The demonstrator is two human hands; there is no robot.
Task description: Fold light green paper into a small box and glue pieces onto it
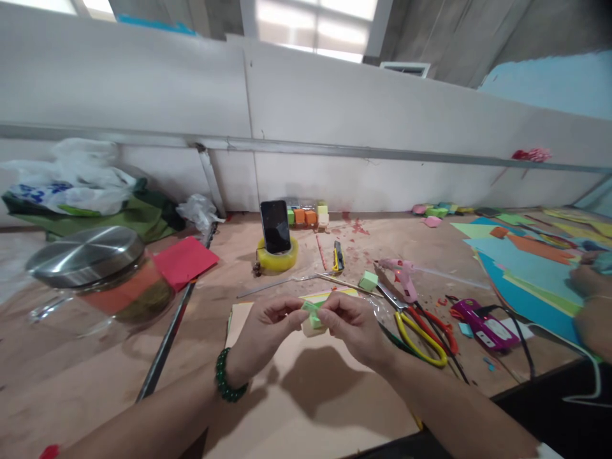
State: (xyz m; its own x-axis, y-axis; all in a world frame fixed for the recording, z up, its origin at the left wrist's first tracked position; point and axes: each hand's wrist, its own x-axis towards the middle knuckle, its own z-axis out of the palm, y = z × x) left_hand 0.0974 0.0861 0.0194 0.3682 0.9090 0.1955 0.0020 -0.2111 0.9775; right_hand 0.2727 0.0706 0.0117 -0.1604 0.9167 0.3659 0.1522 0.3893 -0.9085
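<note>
Between my two hands is a small piece of folded light green paper [313,313], pinched by the thumbs and fingers from both sides. My left hand [275,325], above a wrist with a green bead bracelet [224,376], grips its left part. On its right part the fingers of my right hand [351,322] are closed. Both hands are over a stack of peach paper sheets [306,408]. Just beyond my right hand sits a pale green paper cube [368,280]. The fingers partly hide the folded piece.
A pink glue gun [404,277], scissors [421,338] and a purple device [488,325] lie to the right. A phone [276,226] leans in a tape roll [282,256], near paper cubes [305,217]. A glass teapot [115,280] stands left. Another person's hand [593,299] is far right.
</note>
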